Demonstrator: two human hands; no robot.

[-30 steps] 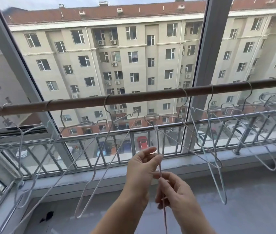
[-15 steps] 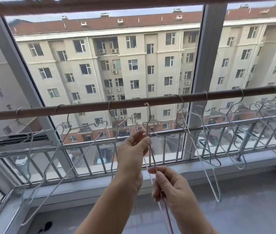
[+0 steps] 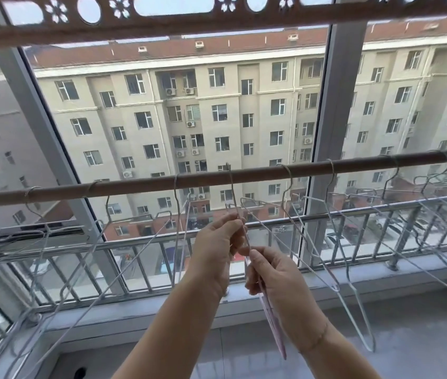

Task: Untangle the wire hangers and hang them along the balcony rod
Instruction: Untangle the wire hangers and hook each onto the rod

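White thin wire hanger [image 3: 232, 192] is pointing up at brown balcony rod [image 3: 135, 184]; left hand [image 3: 214, 242] pinching it higher, right hand [image 3: 274, 274] gripping lower.

The only camera rides on my head, wide-angle, facing forward and slightly down toward the balcony rod [image 3: 135, 184]; my left hand [image 3: 214, 250] and right hand [image 3: 274, 272] sit near, low in view.

Hangers [image 3: 293, 228] on rod [image 3: 135, 184], before railing [image 3: 140, 242]
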